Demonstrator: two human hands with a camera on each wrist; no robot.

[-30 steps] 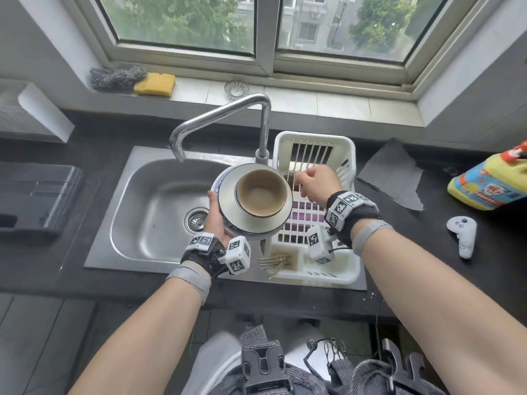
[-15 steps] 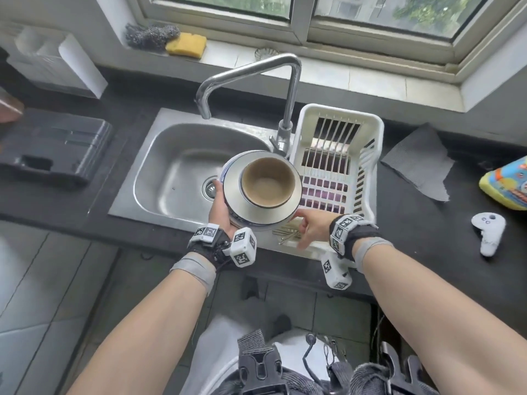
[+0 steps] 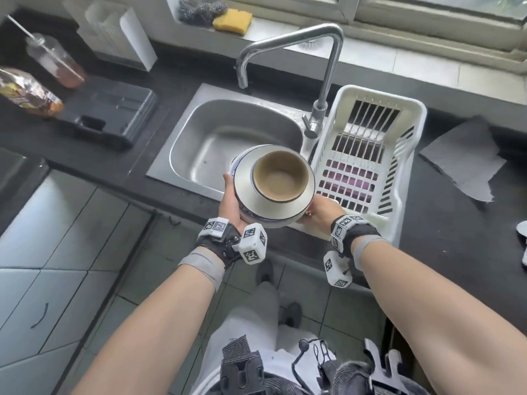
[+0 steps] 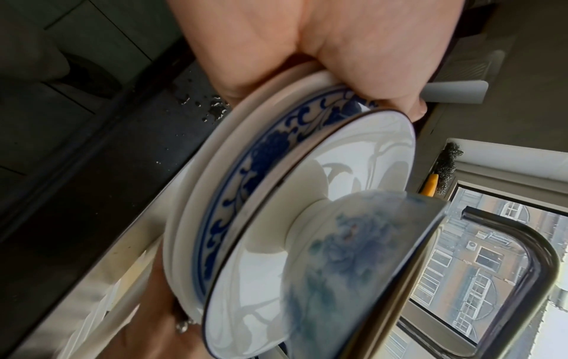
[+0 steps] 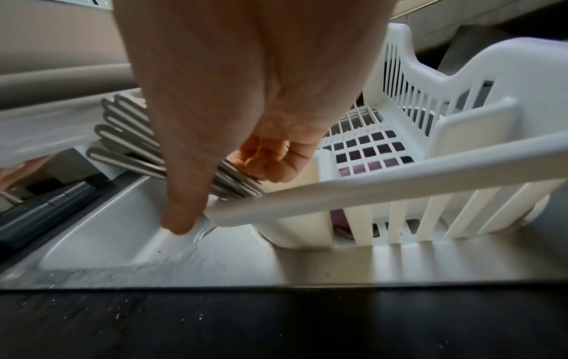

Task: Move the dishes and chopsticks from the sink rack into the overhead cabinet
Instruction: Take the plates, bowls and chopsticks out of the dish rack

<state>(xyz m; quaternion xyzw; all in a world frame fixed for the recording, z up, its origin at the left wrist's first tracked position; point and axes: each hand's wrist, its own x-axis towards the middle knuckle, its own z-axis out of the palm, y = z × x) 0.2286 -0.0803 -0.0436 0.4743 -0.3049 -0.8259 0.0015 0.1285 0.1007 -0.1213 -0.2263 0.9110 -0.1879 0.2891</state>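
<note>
My left hand grips a stack of dishes above the sink's front edge: white plates, a blue-patterned plate, a white bowl and a small brown-lined bowl on top. In the left wrist view the stack is seen edge-on, with my left hand clamped on its rim. My right hand reaches under the stack into the near left corner of the white sink rack, its fingers hidden. In the right wrist view my right hand curls its fingers round a bundle of metal chopsticks in the rack.
The tall faucet rises between the steel sink basin and the rack. A grey cloth lies on the dark counter to the right. A black tray and bottles sit at the left, a sponge on the sill.
My right hand has come from the rack's far part down to its near corner and closed on the chopsticks. The left hand keeps holding the stack. The head view has tipped downward.
</note>
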